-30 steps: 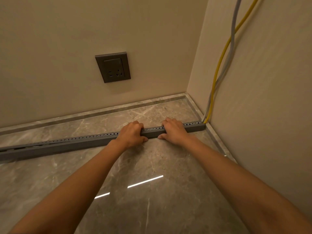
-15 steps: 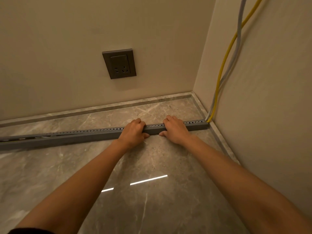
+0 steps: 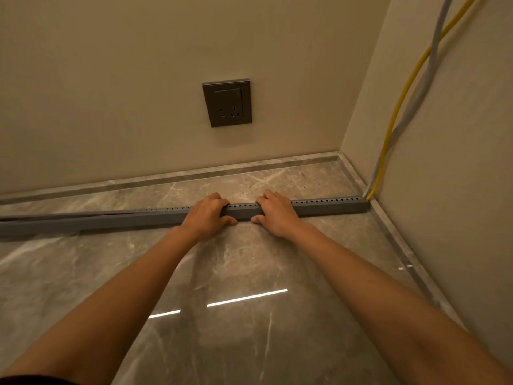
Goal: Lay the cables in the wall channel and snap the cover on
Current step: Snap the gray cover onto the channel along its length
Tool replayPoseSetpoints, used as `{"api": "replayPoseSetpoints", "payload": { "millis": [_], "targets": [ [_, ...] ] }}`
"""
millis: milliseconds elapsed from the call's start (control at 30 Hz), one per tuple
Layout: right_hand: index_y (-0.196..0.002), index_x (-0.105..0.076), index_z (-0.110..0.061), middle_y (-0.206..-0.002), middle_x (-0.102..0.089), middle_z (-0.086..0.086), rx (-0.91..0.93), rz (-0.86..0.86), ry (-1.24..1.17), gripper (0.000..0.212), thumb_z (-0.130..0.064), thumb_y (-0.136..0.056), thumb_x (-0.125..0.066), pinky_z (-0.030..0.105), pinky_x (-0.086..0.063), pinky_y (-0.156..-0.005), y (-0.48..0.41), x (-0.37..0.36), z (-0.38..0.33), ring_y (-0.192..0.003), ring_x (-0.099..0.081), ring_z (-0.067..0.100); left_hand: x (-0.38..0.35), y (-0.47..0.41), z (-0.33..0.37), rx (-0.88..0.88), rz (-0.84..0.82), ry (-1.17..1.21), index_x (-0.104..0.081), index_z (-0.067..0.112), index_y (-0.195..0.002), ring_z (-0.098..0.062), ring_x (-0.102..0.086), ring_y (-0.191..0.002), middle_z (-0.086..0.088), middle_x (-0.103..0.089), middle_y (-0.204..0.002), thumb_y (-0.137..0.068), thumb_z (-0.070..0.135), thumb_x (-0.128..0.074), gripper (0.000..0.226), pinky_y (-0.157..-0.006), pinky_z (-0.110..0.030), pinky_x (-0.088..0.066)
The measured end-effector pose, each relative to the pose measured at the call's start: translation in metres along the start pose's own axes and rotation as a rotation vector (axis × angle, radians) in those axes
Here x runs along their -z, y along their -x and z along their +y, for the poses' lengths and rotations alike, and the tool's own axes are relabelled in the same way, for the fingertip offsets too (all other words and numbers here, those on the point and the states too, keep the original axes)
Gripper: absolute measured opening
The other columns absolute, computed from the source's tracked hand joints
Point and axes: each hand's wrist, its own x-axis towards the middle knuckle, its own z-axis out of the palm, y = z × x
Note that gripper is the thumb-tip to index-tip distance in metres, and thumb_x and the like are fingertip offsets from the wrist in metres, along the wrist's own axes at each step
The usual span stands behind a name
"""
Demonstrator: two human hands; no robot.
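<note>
A long grey perforated cable channel [image 3: 327, 208] lies across the marble floor, its right end against the right wall. A yellow cable [image 3: 395, 118] and a grey cable [image 3: 422, 87] run down that wall into the channel's right end. My left hand [image 3: 206, 216] and my right hand [image 3: 277, 213] sit side by side on the channel, fingers curled over its far top edge and thumbs on its near face. Right of my hands the cover sits flush; at the far left the cover [image 3: 55, 216] looks slightly lifted from the base.
A dark grey wall socket [image 3: 227, 102] is set in the back wall above the hands. A marble skirting [image 3: 194, 173] runs along both walls and meets in the corner at the right. Glossy floor [image 3: 236, 273] with light reflections lies between me and the channel.
Both hands have stayed on the same stretch of channel. The camera has turned left and dipped a little, so the socket and corner sit further right in view.
</note>
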Motion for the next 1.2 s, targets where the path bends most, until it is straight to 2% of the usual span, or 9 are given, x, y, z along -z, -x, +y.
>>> {"api": "replayPoseSetpoints", "payload": {
  "millis": [167,400,600,800,967,1067,1200],
  "targets": [
    [-0.117,-0.053,-0.007,-0.122,-0.05,0.012,-0.027,-0.034,-0.037,0.04,-0.031,-0.085,-0.062,0.04,-0.036,-0.098,-0.005,-0.004,-0.022,-0.114,-0.045,0.029,0.006,0.001,-0.009,-0.059,-0.064,-0.016,-0.056,0.007,-0.117,-0.028,-0.054,-0.102,-0.015,-0.057,-0.114,-0.082,0.024,-0.066,0.041,-0.086,-0.036,-0.045],
    [-0.116,-0.052,-0.007,-0.123,-0.05,0.011,-0.047,0.023,0.041,0.036,-0.028,-0.087,-0.059,0.04,-0.035,-0.097,0.001,-0.012,-0.031,-0.114,-0.044,0.03,-0.003,0.003,-0.01,-0.163,0.007,-0.121,-0.055,0.006,-0.113,-0.029,-0.053,-0.101,-0.015,-0.058,-0.112,-0.084,0.025,-0.061,0.035,-0.083,-0.037,-0.044],
    [-0.114,-0.054,-0.009,-0.122,-0.051,0.011,-0.1,0.002,0.03,0.033,-0.027,-0.087,-0.059,0.04,-0.034,-0.098,0.002,-0.007,-0.035,-0.114,-0.045,0.03,-0.001,-0.002,-0.015,-0.209,-0.018,-0.056,-0.056,0.008,-0.113,-0.027,-0.055,-0.097,-0.013,-0.059,-0.11,-0.083,0.026,-0.062,0.036,-0.082,-0.036,-0.046],
    [-0.116,-0.057,-0.013,-0.124,-0.048,0.011,-0.271,-0.018,-0.032,0.041,-0.035,-0.082,-0.065,0.046,-0.024,-0.107,-0.002,-0.003,-0.044,-0.12,-0.041,0.032,0.015,0.003,-0.049,-0.099,-0.052,0.066,-0.062,0.01,-0.108,-0.027,-0.058,-0.096,-0.013,-0.064,-0.108,-0.082,0.031,-0.065,0.033,-0.08,-0.035,-0.047],
    [-0.117,-0.057,-0.016,-0.125,-0.049,0.009,-0.236,-0.016,-0.054,0.041,-0.037,-0.083,-0.063,0.052,-0.02,-0.11,-0.009,-0.012,-0.068,-0.122,-0.041,0.03,0.016,0.011,-0.058,-0.07,-0.041,0.047,-0.062,0.01,-0.105,-0.028,-0.058,-0.095,-0.013,-0.064,-0.107,-0.083,0.03,-0.065,0.03,-0.077,-0.034,-0.044],
    [-0.114,-0.06,-0.012,-0.123,-0.052,0.008,-0.23,0.041,-0.034,0.039,-0.033,-0.083,-0.065,0.048,-0.024,-0.108,-0.009,-0.017,-0.076,-0.119,-0.044,0.028,0.014,0.015,-0.056,-0.096,-0.002,0.016,-0.063,0.009,-0.105,-0.029,-0.058,-0.093,-0.013,-0.064,-0.104,-0.084,0.029,-0.062,0.029,-0.074,-0.032,-0.041],
    [-0.105,-0.064,-0.005,-0.113,-0.058,0.01,-0.182,0.076,0.016,0.034,-0.03,-0.083,-0.065,0.04,-0.037,-0.095,-0.005,-0.015,-0.076,-0.108,-0.049,0.028,0.011,0.018,-0.053,-0.118,0.032,-0.017,-0.066,0.006,-0.101,-0.029,-0.058,-0.089,-0.014,-0.064,-0.099,-0.085,0.028,-0.06,0.027,-0.073,-0.033,-0.042]
  ]
}}
